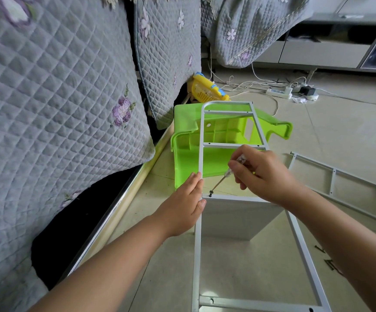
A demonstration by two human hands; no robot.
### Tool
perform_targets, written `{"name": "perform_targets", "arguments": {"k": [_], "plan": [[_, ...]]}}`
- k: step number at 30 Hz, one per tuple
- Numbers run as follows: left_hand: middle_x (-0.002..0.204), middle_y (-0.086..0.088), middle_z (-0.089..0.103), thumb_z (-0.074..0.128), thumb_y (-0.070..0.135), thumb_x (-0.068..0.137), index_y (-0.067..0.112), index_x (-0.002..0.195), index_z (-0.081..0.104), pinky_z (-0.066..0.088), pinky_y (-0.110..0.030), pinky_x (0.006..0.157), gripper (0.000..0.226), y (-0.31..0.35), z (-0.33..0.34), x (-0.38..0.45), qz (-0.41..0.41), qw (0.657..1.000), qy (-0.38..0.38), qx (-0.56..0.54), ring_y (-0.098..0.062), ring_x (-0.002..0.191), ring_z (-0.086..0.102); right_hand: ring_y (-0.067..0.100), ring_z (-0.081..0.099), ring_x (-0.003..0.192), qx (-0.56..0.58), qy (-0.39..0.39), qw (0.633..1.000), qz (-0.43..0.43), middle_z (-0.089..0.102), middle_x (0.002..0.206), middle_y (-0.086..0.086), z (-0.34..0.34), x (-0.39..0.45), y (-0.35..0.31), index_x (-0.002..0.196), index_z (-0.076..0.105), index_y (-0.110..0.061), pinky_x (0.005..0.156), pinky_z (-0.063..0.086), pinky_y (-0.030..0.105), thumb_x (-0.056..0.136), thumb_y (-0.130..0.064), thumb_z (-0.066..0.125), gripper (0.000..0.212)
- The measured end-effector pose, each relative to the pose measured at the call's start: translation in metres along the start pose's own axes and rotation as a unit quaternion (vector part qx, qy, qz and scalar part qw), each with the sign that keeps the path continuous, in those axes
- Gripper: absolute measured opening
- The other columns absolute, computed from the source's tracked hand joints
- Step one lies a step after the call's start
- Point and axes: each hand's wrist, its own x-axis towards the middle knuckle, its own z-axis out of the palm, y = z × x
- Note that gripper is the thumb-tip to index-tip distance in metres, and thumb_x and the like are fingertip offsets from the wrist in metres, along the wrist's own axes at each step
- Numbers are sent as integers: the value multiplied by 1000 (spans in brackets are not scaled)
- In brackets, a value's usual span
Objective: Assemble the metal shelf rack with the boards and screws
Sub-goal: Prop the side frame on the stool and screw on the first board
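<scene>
One screw [210,195] is in play, sitting at the left end of a crossbar of the white metal side frame [200,140], where a white shelf board [234,218] meets the frame underneath. The screwdriver [224,177] comes in at a slant from upper right, tip on or right at the screw head — contact is too small to confirm. Main risk: that angle. If the shaft is not lined up with the screw, I'd expect the tip to cam out and chew the head, or skid onto the painted rail. Second risk: the board shifts under torque, since only a flat palm steadies the frame, so the hole could go out of line and the screw could cross-thread. Third: the frame leans over an overturned green plastic stool [189,149], not a firm support, and could rock. Grips: the right hand [264,174] is curled round the clear screwdriver handle, fingertips pinching it, thumb on top. The left hand [188,202] lies flat with straight fingers pressed against the frame's left upright just beside the screw, holding nothing. A second side frame [344,188] lies on the tiled floor to the right, and loose dark screws [331,264] lie near the right forearm — easy to kick or scatter.
</scene>
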Motion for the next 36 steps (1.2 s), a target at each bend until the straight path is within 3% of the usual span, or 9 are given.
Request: {"name": "perform_targets", "arguments": {"k": [16,20,22,24,26,28,32,34,36], "plan": [[155,-3,-14,23,19,101,3,146,-2,-11,-5,102,54,1,1,-1,-4,999,6,-34,-8,142,-13,21,58,59,10,-19,1000,8,51,51,-11,-5,-2,-5,71,40,-35,50,42,27,80,-29,44,12],[155,-3,-15,23,19,101,3,146,-2,-11,-5,102,53,1,1,-1,-5,999,6,-39,-7,142,-14,16,59,57,4,-23,999,23,51,52,-14,-5,-5,-8,71,40,-34,49,42,18,79,-28,44,11],[155,-2,-14,23,18,101,3,146,-2,-11,-5,101,53,1,2,-1,-6,999,7,-42,-7,142,-13,14,59,56,-4,-26,999,31,52,51,-14,-6,-5,-10,70,41,-33,50,43,20,79,-30,44,10],[155,-2,-14,24,18,101,3,146,-2,-11,-4,101,53,0,2,-1,-6,999,9,-45,-7,142,-13,17,58,55,-21,-21,999,31,55,48,-3,-7,-6,-11,70,47,-27,53,44,27,78,-31,47,9],[155,-2,-13,24,18,101,3,146,-1,-11,-3,100,54,0,2,-1,-5,999,9,-49,-6,142,-13,23,56,51,-55,-18,998,24,60,51,13,-6,-4,-10,74,58,-11,54,44,35,78,-32,50,23],[155,-2,-13,25,18,101,4,146,-1,-11,-3,101,54,-1,3,-1,-2,999,8,-50,-1,138,-14,26,56,46,-87,-17,996,19,61,52,17,-6,-2,-12,77,61,-1,53,42,37,77,-34,51,34],[155,-2,-13,25,18,101,4,146,-1,-11,-2,101,54,-2,3,0,1,998,-3,-55,7,129,-16,4,42,38,-145,-11,989,20,43,43,-14,-5,5,-17,76,60,0,39,29,18,79,-31,46,34],[155,-1,-13,26,19,101,4,146,0,-11,-1,100,54,-2,2,0,2,998,-15,-60,7,129,-15,14,47,45,-159,-16,987,31,50,48,-12,-3,9,-19,83,59,0,45,36,29,79,-29,39,36],[155,-1,-12,26,19,101,3,146,1,-10,-1,101,54,-2,0,-1,4,998,-22,-65,7,129,-13,31,56,57,-177,-27,984,12,65,63,7,0,11,-23,93,56,-1,53,44,36,80,-28,33,38]]}}
